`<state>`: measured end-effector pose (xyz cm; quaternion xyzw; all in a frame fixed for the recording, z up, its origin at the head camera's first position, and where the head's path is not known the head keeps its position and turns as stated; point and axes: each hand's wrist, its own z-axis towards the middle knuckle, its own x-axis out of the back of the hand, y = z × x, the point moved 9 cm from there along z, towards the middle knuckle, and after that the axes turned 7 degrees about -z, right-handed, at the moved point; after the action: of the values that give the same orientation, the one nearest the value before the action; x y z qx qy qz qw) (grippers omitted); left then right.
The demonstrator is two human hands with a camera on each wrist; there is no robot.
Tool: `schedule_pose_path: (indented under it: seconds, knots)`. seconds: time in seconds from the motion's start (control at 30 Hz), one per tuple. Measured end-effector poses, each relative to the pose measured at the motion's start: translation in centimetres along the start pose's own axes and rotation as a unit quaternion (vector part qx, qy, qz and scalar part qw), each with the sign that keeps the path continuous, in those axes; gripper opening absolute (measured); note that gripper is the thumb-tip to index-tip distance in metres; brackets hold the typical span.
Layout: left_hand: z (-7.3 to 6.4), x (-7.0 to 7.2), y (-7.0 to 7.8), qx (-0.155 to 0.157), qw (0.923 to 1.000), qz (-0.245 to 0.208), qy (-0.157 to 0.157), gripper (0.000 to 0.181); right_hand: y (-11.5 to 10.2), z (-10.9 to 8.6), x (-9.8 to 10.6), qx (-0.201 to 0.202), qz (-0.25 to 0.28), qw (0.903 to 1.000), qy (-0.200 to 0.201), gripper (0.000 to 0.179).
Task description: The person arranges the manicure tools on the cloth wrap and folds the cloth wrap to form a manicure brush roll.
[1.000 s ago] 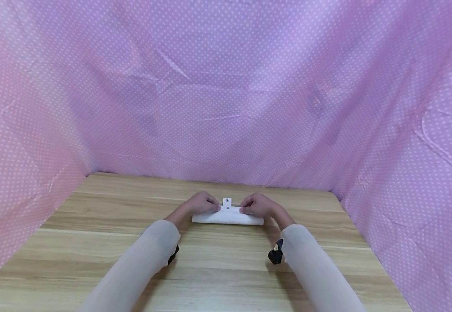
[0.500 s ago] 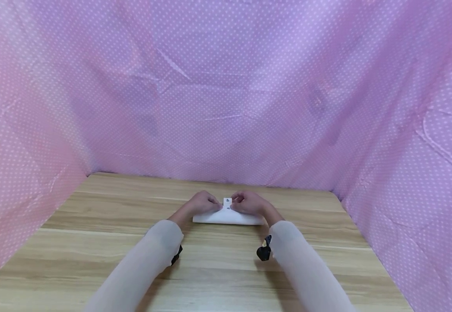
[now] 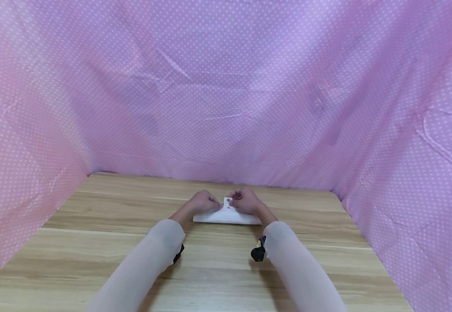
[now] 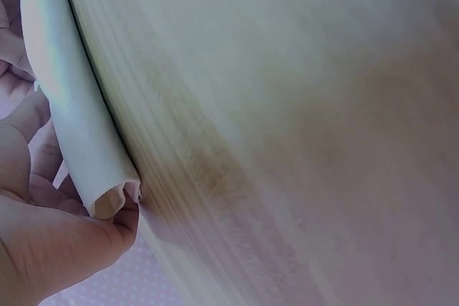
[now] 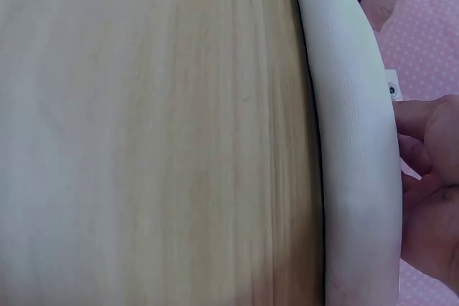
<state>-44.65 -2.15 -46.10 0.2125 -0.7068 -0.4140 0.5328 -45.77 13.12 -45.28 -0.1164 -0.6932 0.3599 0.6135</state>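
A rolled white pouch (image 3: pixel 226 217) with ribbed-looking fabric lies crosswise toward the far side of the wooden table. From the middle of its far edge stands a short white tab (image 3: pixel 228 200) with metal snap parts. My left hand (image 3: pixel 203 203) grips the roll's left part, thumb on the near side close to the tab; in the left wrist view its fingers curl round the roll's open end (image 4: pixel 109 202). My right hand (image 3: pixel 246 202) is at the roll's right part, its thumb and fingertips at the tab's right edge, pinching there.
The wooden table (image 3: pixel 218 268) stretches toward me and to both sides. Pink dotted cloth (image 3: pixel 226 108) hangs behind it and along both sides. Black wrist devices (image 3: pixel 258 250) sit under the light sleeves (image 3: pixel 300 264).
My right hand has slid left along the roll, up to the tab's right edge, and its forearm has swung inward. The left hand and the roll stay almost in place.
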Motion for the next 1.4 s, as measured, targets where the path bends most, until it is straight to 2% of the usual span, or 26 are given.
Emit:
schedule_pose_path:
  seconds: [0.37, 0.67, 0.97, 1.17, 1.4]
  knots:
    - [-0.1, 0.3, -0.2, 0.01, 0.9998, -0.008, 0.015, 0.02, -1.8, -1.1, 0.6, 0.061, 0.004, 0.9981, 0.002, 0.007]
    - [-0.3, 0.3, -0.1, 0.002, 0.9997, -0.012, 0.022, 0.017, -2.5, -2.1, 0.5, 0.117, -0.035, 0.9924, 0.01, 0.007]
    - [0.0, 0.1, -0.5, 0.017, 0.9994, -0.017, 0.026, 0.018, -3.3, -2.8, 0.7, 0.164, -0.089, 0.9825, -0.001, 0.012]
    - [0.0, 0.0, -0.4, 0.012, 0.9994, -0.011, 0.029, 0.017, -3.6, -2.8, 0.7, 0.163, -0.111, 0.9802, -0.018, 0.02]
    - [-0.1, 0.0, -0.4, 0.012, 0.9994, -0.013, 0.03, 0.018, -3.1, -1.9, 0.3, 0.122, -0.061, 0.9894, -0.049, 0.017]
